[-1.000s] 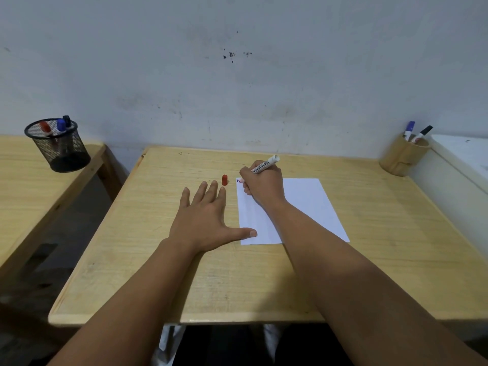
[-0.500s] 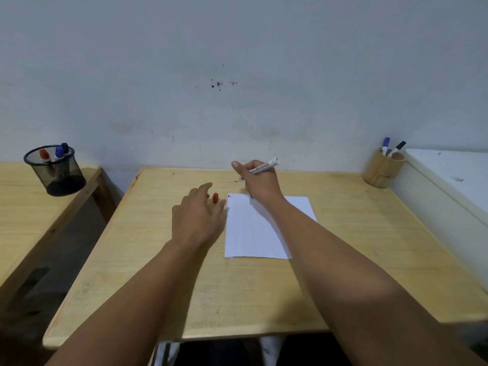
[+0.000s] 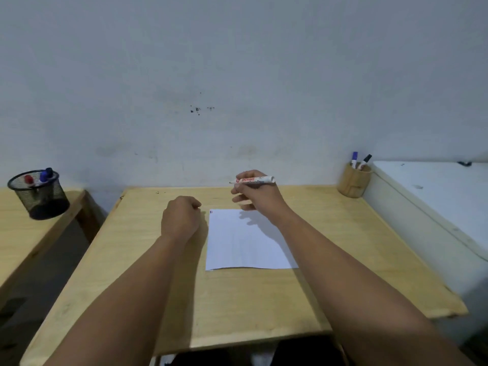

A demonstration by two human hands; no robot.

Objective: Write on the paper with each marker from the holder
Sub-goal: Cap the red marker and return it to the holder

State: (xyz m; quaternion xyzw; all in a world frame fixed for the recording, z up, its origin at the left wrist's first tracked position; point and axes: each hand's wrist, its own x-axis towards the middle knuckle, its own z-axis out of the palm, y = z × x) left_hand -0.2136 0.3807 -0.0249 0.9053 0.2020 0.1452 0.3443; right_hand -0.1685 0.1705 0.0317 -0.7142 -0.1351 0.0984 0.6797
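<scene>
A white sheet of paper (image 3: 245, 241) lies on the wooden desk (image 3: 237, 299), with a small red mark (image 3: 211, 212) at its far left corner. My right hand (image 3: 260, 196) is raised over the paper's far edge, holding an uncapped white marker with red print (image 3: 253, 180) level, tip pointing left. My left hand (image 3: 182, 217) rests curled into a fist just left of the paper, over the spot where the red cap lay; the cap is hidden. The wooden holder (image 3: 353, 184) at the desk's far right corner has a blue-capped marker (image 3: 354, 157) and a black-capped marker (image 3: 365, 160) in it.
A black mesh cup (image 3: 39, 196) with red and blue markers stands on a second wooden table at the left, across a gap. A white cabinet (image 3: 435, 207) abuts the desk's right side. A grey wall runs behind.
My right hand lifted the marker off the paper and turned it level. My left hand left the paper's edge, reached the red cap and closed over it. The view tilted up.
</scene>
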